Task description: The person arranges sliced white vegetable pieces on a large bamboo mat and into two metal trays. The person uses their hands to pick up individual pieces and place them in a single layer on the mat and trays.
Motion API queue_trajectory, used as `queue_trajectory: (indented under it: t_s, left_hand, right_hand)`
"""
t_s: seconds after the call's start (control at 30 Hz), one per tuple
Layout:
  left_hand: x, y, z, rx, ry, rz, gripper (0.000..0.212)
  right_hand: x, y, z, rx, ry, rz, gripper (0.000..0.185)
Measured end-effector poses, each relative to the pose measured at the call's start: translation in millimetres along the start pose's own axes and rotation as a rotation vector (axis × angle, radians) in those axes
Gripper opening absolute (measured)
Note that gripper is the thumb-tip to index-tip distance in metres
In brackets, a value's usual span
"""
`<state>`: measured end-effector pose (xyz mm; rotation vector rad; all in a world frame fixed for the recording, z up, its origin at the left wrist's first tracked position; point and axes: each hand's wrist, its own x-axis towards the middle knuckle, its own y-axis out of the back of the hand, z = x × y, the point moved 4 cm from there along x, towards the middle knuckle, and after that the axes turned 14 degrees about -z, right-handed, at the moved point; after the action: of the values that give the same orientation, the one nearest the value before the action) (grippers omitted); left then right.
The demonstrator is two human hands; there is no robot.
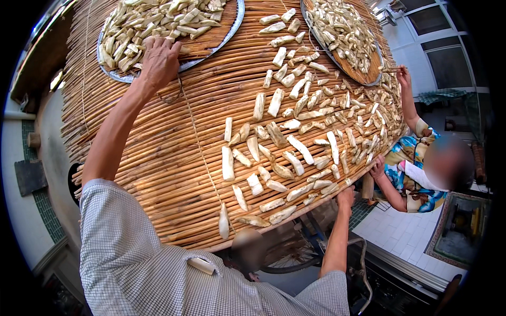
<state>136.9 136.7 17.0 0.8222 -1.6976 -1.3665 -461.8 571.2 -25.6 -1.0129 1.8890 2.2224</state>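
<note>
My left hand [160, 61] reaches over a round, metal-rimmed tray [235, 27] heaped with pale cut root pieces [138, 29]. Its fingers bend down onto the near side of the heap; their tips are hidden, and one brownish piece lies against the hand. My right hand [346, 197] grips the near edge of a large reed mat [158, 150], right of centre. Many root pieces [299, 149] lie spread on the mat's middle and right side. Farther right, a second round tray [373, 73] holds smaller pale pieces.
A co-worker [415, 170] in a flowered shirt stands at the mat's right end, one hand near the second tray, the other at the mat's edge. Twine [197, 142] crosses the reeds. Below the near edge is a bicycle wheel [294, 258].
</note>
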Motion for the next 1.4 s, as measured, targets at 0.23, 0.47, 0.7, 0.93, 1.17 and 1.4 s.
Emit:
queue_trajectory:
  t_s: [0.23,0.47,0.7,0.93,1.17,1.4]
  left_hand:
    - [-11.6,-6.1,-7.8,0.065,0.087,-0.068,0.049]
    - [-21.0,15.2,-9.9,-0.209,0.076,-0.039,0.051]
    - [-20.4,-11.6,-9.4,-1.43,0.279,-0.202,0.063]
    - [21.3,4.3,82.0,-1.781,0.289,-0.264,0.061]
    - [53.8,-0.3,152.7,-1.616,0.218,-0.287,0.051]
    - [56.7,-12.1,187.3,-0.936,0.128,-0.222,0.037]
  right_hand:
    - [-2.2,-1.2,-6.6,0.005,0.077,0.018,0.08]
    - [0.5,-5.0,-0.4,-0.005,0.054,0.03,0.078]
    - [2.3,-6.2,-3.1,-0.005,0.084,0.035,0.077]
    - [-3.1,-1.9,-3.8,-0.012,0.01,-0.026,0.087]
    - [-10.3,-5.6,-8.2,-0.006,0.128,0.115,0.064]
    - [-7.4,-4.0,-8.7,0.059,0.043,0.001,0.083]
